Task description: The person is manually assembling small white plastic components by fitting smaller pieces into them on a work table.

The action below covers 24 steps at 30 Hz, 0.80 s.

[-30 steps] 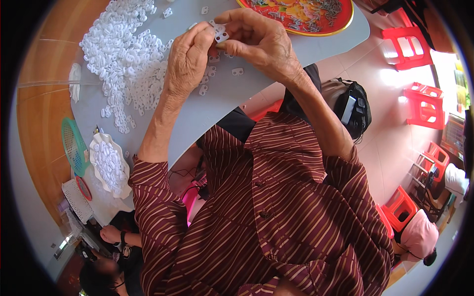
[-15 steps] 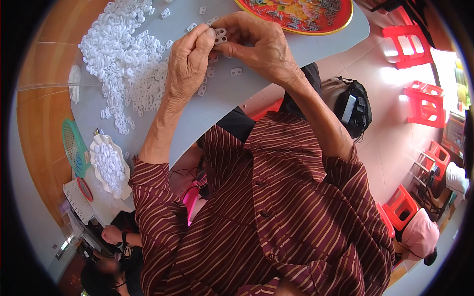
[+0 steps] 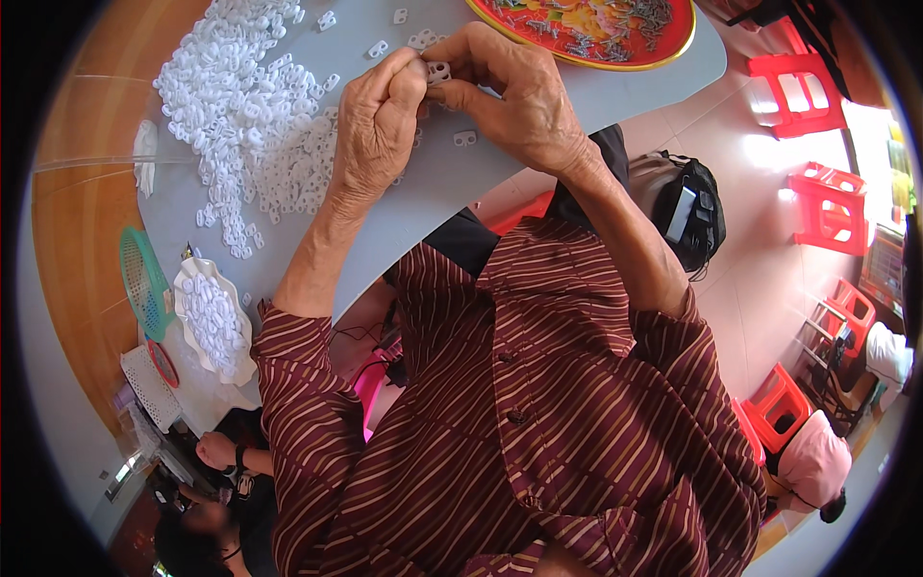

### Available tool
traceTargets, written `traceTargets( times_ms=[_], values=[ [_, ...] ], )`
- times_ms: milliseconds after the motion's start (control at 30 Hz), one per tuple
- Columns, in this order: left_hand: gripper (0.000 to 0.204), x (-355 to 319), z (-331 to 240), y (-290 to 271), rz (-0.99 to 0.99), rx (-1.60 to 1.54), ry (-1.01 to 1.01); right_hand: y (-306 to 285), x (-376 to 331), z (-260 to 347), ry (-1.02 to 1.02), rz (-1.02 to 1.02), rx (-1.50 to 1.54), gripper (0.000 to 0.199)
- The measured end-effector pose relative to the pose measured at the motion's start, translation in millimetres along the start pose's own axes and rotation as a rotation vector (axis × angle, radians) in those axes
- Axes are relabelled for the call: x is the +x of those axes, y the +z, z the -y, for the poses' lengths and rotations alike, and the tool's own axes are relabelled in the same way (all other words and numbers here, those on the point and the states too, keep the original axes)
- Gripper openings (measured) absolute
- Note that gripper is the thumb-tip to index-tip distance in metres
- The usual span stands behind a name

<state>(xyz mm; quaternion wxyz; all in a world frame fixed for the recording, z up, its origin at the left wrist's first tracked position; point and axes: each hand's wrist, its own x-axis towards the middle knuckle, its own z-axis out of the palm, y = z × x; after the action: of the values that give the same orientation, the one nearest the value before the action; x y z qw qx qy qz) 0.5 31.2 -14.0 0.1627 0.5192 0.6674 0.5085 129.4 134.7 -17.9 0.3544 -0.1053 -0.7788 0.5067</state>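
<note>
Both hands meet over the near part of the grey table [image 3: 385, 223]. My right hand [image 3: 524, 96] pinches a small white two-hole plastic piece [image 3: 439, 72] between thumb and fingers. Against its left side press the thumb and curled fingers of my left hand [image 3: 377, 123]; whatever they grip is hidden. Several like pieces lie around and partly under the hands, one loose piece [image 3: 464, 138] just below my right hand. To the left spreads a large heap of white plastic pieces [image 3: 226, 91].
Beyond my right hand stands a red flowered tray [image 3: 538, 48] with small metal springs. A scalloped white dish [image 3: 248, 337] of white parts and a green basket [image 3: 144, 288] sit at left. Red stools [image 3: 798, 91] and a black bag [image 3: 694, 212] are at right. Another person's hand [image 3: 217, 450] shows lower left.
My hands and the piece have shifted slightly right in the picture. The piece is turned, with less of its face showing. The fingers stay pressed together around it.
</note>
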Motion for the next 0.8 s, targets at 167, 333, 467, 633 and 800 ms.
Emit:
traceTargets(
  times_ms=[167,333,467,633,800],
  values=[
    [0.023,-1.8,-1.5,1.5,-0.004,-0.029,-0.027,1.1,-1.2,-1.6,-0.040,-0.005,-0.015,0.020],
    [0.022,0.6,-5.0,0.1,0.011,-0.035,0.008,1.0,-1.7,-1.7,-0.061,-0.039,0.053,0.018],
    [0.023,-1.1,-12.2,-2.0,0.050,-0.053,-0.028,-1.0,-1.5,-0.8,-0.120,-0.035,-0.021,0.019],
    [0.025,1.1,-14.9,-3.9,0.059,-0.081,-0.048,1.0,-2.5,0.2,-0.073,-0.050,0.099,0.019],
    [0.023,1.1,-12.9,-3.5,0.042,-0.033,0.004,-5.2,-0.1,4.4,0.054,0.010,0.190,0.021]
  ],
)
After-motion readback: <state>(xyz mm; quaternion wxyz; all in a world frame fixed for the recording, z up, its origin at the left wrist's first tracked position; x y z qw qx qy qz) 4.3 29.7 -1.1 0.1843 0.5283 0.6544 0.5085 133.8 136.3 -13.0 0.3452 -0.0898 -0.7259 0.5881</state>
